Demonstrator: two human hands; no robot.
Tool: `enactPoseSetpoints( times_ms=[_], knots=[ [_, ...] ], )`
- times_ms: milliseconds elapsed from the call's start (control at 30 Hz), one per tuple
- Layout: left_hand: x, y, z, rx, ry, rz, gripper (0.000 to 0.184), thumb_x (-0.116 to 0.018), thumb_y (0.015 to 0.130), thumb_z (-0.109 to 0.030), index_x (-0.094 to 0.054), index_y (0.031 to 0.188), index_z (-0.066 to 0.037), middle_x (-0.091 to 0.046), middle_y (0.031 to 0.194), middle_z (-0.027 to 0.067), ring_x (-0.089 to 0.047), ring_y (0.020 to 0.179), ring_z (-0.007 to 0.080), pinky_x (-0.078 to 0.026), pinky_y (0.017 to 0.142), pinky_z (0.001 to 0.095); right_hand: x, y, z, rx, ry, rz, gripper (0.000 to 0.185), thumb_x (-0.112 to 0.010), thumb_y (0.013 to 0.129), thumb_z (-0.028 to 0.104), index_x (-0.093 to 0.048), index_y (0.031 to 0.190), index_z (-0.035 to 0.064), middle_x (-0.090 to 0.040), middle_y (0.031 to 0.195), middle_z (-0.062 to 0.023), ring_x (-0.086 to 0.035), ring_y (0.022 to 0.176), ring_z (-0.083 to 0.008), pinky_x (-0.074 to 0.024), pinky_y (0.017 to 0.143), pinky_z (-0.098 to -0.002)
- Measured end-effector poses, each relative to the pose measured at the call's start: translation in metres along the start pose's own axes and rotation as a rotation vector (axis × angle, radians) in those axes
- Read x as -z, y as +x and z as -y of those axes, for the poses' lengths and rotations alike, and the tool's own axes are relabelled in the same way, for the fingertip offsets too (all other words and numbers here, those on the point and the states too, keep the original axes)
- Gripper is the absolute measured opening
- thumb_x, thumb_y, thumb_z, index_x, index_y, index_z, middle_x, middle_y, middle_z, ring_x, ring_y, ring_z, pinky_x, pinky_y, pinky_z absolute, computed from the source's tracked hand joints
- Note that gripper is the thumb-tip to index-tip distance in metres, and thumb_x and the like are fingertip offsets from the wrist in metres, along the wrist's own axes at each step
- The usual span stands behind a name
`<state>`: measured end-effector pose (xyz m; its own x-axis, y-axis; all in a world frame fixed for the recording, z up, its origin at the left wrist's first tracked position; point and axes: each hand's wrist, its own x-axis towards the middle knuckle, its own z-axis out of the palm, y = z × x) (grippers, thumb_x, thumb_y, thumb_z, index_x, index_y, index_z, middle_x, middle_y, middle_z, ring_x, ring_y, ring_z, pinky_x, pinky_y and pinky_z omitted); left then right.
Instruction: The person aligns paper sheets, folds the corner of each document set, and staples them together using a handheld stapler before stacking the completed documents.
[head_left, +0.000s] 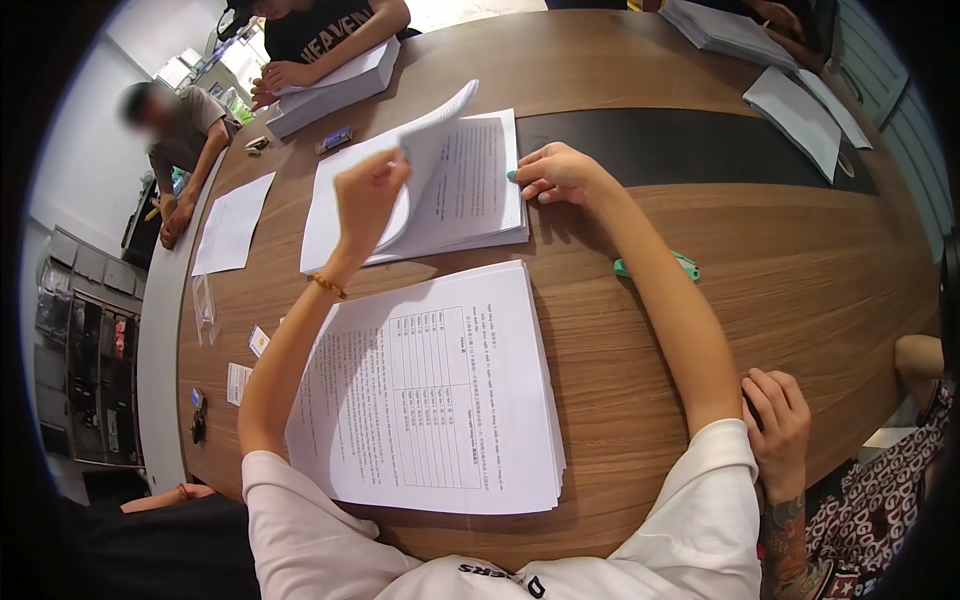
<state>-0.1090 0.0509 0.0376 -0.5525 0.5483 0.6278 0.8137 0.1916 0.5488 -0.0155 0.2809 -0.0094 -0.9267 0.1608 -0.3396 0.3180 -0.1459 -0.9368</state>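
My left hand (370,190), partly blurred, is closed on several lifted printed sheets (432,150). They curl up from the left part of a thick paper stack (480,180). At that stack's right edge is my right hand (560,175), its fingers loosely bent and apart. One fingertip, with a teal nail, touches the paper's edge. Closer to my body lies a second printed stack (440,390), with a ruled table on its top page; its sheets are slightly uneven at the right. My left forearm crosses its left side.
A green cutter-like tool (690,266) lies under my right forearm. A loose sheet (233,222) and small cards (238,383) lie left. Across the table a person leans on a paper pile (345,85). Another person's tattooed arm (785,520) rests at right. More papers (795,115) lie far right.
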Motion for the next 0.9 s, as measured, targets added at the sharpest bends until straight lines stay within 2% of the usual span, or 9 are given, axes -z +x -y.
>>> enactPoseSetpoints(
  times_ms=[100,233,400,467,600,667,700,833,900],
  knots=[
    [-0.01,-0.01,0.002,-0.447,0.077,0.27,0.01,-0.063,0.075,-0.001,-0.062,0.085,-0.002,-0.065,0.082,0.0055,-0.063,0.06,0.0161,-0.051,0.057,0.0241,-0.001,0.002,-0.001,0.004,-0.012,-0.008,0.032,-0.061,0.077,0.004,-0.055,0.106,-0.0097,-0.063,0.093,-0.0138,-0.066,0.072,-0.0161,-0.0458,0.05,-0.0226],
    [-0.026,-0.014,-0.002,-0.682,0.259,0.456,0.024,-0.066,0.072,-0.004,-0.064,0.096,-0.002,-0.066,0.094,0.0099,-0.065,0.066,0.0186,-0.055,0.06,0.027,-0.001,0.003,-0.001,-0.013,0.028,-0.019,0.028,-0.057,0.078,0.003,-0.056,0.103,-0.009,-0.064,0.091,-0.0128,-0.067,0.072,-0.0172,-0.0455,0.05,-0.023],
    [-0.032,-0.008,0.002,-0.816,0.309,0.527,0.029,-0.065,0.074,-0.007,-0.061,0.103,-0.003,-0.065,0.097,0.0076,-0.065,0.066,0.016,-0.054,0.06,0.0258,-0.001,0.0,0.002,0.001,0.098,-0.002,0.023,-0.051,0.078,0.004,-0.057,0.097,-0.0084,-0.065,0.086,-0.0133,-0.067,0.069,-0.0183,-0.0471,0.048,-0.0235],
    [-0.035,-0.009,0.007,-0.87,0.337,0.527,0.031,-0.065,0.075,-0.009,-0.06,0.105,-0.004,-0.065,0.097,0.007,-0.065,0.068,0.0152,-0.054,0.06,0.0265,-0.004,-0.009,0.01,0.126,-0.186,-0.258,0.023,-0.049,0.078,0.006,-0.059,0.093,-0.0097,-0.066,0.083,-0.0168,-0.067,0.069,-0.0182,-0.0498,0.05,-0.0247],
    [-0.036,-0.005,-0.002,-0.912,0.328,0.53,0.032,-0.065,0.075,-0.013,-0.06,0.106,-0.005,-0.065,0.099,0.0067,-0.065,0.07,0.0152,-0.054,0.059,0.0263,0.001,-0.016,0.02,0.14,-0.475,-0.393,0.026,-0.048,0.083,0.009,-0.06,0.099,-0.0076,-0.064,0.096,-0.0135,-0.066,0.07,-0.0156,-0.0493,0.052,-0.0232],
    [-0.032,-0.005,-0.007,-0.744,0.356,0.761,0.035,-0.065,0.077,-0.015,-0.058,0.11,-0.005,-0.062,0.107,0.008,-0.064,0.082,0.0181,-0.053,0.07,0.0289,0.004,-0.005,0.004,0.235,-0.34,-0.376,0.026,-0.046,0.082,0.007,-0.062,0.098,-0.0061,-0.064,0.096,-0.0133,-0.065,0.075,-0.0162,-0.0508,0.059,-0.0246],
    [-0.027,-0.002,-0.009,-0.745,0.356,0.752,0.035,-0.065,0.077,-0.015,-0.058,0.11,-0.005,-0.062,0.107,0.008,-0.064,0.082,0.0181,-0.053,0.07,0.0289,0.004,-0.002,0.0,0.238,-0.348,-0.377,0.026,-0.046,0.082,0.007,-0.062,0.098,-0.0061,-0.064,0.096,-0.0133,-0.065,0.075,-0.0162,-0.0508,0.059,-0.0246],
    [0.022,0.012,0.034,-0.288,0.33,0.385,0.04,-0.056,0.087,-0.026,-0.053,0.12,-0.004,-0.057,0.116,0.0145,-0.052,0.109,0.0287,-0.038,0.096,0.034,0.003,0.004,-0.004,0.261,-0.261,-0.35,0.033,-0.041,0.085,0.005,-0.054,0.112,-0.0086,-0.06,0.107,-0.0181,-0.06,0.098,-0.0207,-0.0498,0.074,-0.0263],
    [0.058,0.011,0.079,0.089,0.322,0.199,0.05,-0.046,0.092,-0.036,-0.045,0.126,0.001,-0.051,0.125,0.0166,-0.048,0.115,0.0289,-0.036,0.098,0.0323,-0.004,-0.001,-0.002,0.303,-0.054,-0.387,0.047,-0.039,0.088,0.008,-0.03,0.131,-0.0102,-0.047,0.124,-0.0242,-0.051,0.112,-0.0251,-0.0449,0.088,-0.0296]
  ],
)
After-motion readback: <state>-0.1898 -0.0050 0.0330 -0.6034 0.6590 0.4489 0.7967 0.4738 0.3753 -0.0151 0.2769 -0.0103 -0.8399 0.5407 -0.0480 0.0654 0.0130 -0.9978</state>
